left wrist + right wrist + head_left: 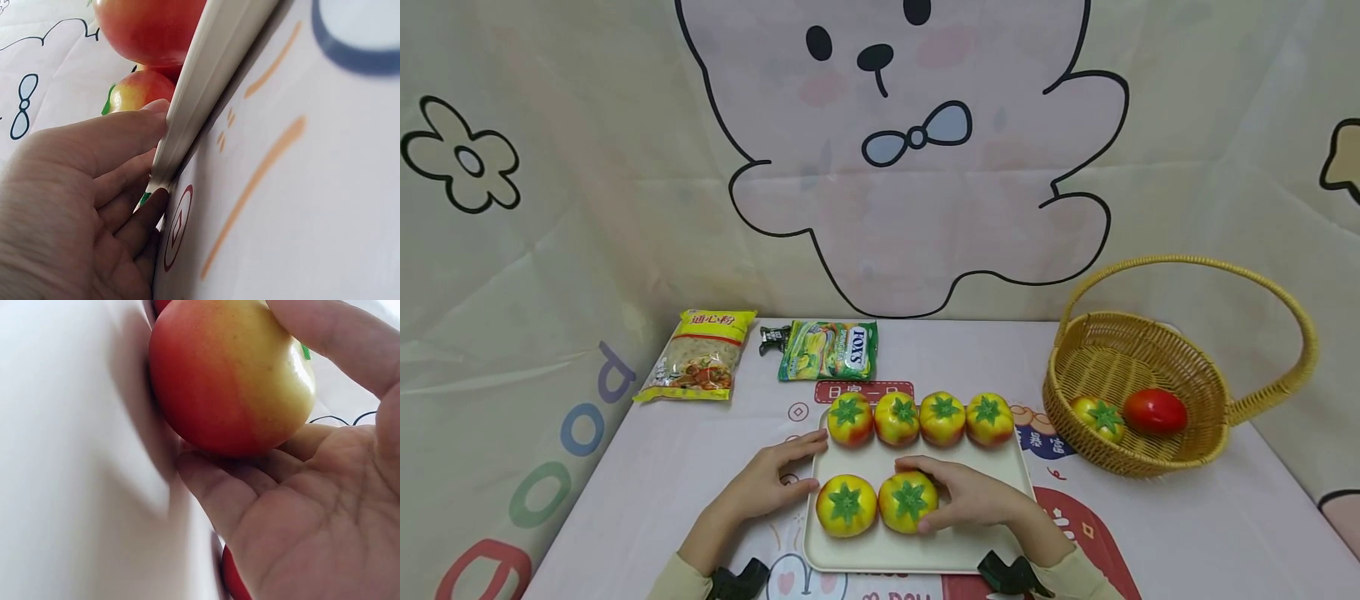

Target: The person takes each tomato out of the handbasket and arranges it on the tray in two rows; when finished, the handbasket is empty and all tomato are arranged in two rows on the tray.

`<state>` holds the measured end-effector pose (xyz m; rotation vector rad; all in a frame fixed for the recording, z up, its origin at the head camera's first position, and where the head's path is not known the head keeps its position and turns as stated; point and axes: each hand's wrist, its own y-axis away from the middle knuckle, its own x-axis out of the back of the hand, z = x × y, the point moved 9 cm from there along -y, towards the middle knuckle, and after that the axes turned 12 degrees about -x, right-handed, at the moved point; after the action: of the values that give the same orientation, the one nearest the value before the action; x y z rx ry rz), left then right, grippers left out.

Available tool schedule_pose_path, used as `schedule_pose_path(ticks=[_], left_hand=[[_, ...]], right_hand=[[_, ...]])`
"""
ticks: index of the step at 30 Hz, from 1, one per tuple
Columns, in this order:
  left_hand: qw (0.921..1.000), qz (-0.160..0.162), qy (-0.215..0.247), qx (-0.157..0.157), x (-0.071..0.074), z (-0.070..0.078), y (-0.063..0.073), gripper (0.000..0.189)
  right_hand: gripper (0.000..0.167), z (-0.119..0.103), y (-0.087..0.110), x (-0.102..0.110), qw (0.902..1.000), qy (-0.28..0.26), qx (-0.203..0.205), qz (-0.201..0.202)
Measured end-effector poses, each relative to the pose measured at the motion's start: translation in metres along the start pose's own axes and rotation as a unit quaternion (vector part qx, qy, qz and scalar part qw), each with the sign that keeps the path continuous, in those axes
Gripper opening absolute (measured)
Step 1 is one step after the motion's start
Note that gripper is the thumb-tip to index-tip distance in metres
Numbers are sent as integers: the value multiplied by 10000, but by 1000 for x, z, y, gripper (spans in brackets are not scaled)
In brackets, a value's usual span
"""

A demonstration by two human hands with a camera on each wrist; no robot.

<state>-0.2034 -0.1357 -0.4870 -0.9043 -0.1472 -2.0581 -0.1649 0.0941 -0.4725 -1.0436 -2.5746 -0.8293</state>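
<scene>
On a cream tray [925, 550] stand yellow-and-red tomatoes with green star-shaped tops: several in a back row, such as this tomato [851, 421], and two in front. My right hand [973, 496] grips the front right tomato [907, 502], thumb on one side and fingers round the other. In the right wrist view this tomato [231, 375] sits between thumb and fingers, low over the tray. Beside it is the front left tomato [846, 506]. My left hand [771, 479] rests against the tray's left edge, thumb and fingertips touching the rim [194, 87], fingers loosely extended.
A wicker basket [1206, 375] with a tall handle stands at right, holding a yellow tomato [1097, 417] and a red one [1156, 412]. At the back left lie a pasta bag [700, 354], a small black packet [774, 339] and a green FOX'S bag [829, 351].
</scene>
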Motion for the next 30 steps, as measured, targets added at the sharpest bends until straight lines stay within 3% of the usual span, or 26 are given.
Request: schedule_pose_path(ticks=[10, 18, 30], left_hand=[[10000, -4, 78, 11, 0, 0, 0, 54], [10000, -28, 14, 6, -1, -2, 0, 54], [9999, -64, 25, 102, -1, -2, 0, 55]], right_hand=[[79, -3, 2, 1, 9998, 159, 59, 77], [78, -7, 5, 8, 9978, 373, 195, 505], [74, -12, 9, 13, 9976, 196, 297, 593]])
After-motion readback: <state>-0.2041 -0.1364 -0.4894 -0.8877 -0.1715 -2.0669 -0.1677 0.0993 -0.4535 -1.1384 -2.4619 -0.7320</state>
